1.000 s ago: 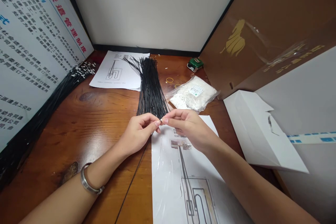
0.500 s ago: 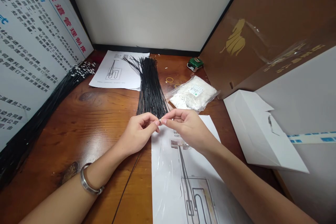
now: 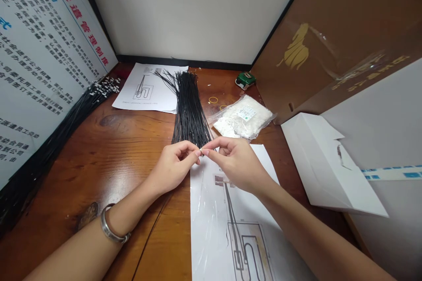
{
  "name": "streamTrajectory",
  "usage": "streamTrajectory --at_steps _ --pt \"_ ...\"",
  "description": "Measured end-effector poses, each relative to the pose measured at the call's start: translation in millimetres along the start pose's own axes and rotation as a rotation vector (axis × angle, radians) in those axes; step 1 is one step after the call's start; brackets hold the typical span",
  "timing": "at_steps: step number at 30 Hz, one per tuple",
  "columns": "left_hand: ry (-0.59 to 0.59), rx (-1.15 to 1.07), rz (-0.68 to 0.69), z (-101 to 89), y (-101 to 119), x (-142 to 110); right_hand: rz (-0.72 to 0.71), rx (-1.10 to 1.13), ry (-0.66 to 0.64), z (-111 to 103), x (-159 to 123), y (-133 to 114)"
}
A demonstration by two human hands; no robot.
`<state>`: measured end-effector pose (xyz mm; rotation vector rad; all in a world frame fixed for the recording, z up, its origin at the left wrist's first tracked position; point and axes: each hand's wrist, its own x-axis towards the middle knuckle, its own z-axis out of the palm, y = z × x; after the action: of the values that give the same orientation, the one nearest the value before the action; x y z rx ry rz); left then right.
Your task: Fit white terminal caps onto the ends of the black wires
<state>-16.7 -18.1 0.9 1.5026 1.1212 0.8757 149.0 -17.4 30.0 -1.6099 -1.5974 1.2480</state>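
Note:
Over the near end of a bundle of thin black wires (image 3: pixel 189 109), my two hands meet fingertip to fingertip. My left hand (image 3: pixel 176 164) is closed in a pinch on a tiny white connector (image 3: pixel 200 149), only partly visible between the fingers. My right hand (image 3: pixel 239 162) pinches at the same spot, thumb and forefinger closed on what looks like a thin black wire end, mostly hidden. A single black wire (image 3: pixel 150 233) trails from beneath my left hand to the lower left. Below the hands lies a printed wiring drawing (image 3: pixel 211 224).
A clear bag of small white parts (image 3: pixel 245 118) lies right of the bundle, with a green tape measure (image 3: pixel 245 80) behind. Another printed sheet (image 3: pixel 127 96) is at back left. More black wires with white ends (image 3: pixel 75 105) line the left panel. A white box (image 3: pixel 325 162) stands right.
Both hands stay nearly in place, fingertips shifting only slightly. The trailing black wire has swung a little to the left at its lower end.

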Motion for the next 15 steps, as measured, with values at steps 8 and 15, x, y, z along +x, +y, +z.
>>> streamTrajectory --at_steps 8,15 --pt "-0.042 -0.003 0.009 -1.3 -1.0 -0.2 0.027 0.037 -0.025 -5.7 2.4 -1.5" --pt "-0.002 -0.064 -0.022 0.5 -0.3 -0.2 0.054 0.029 -0.051 -8.5 2.6 -2.3"
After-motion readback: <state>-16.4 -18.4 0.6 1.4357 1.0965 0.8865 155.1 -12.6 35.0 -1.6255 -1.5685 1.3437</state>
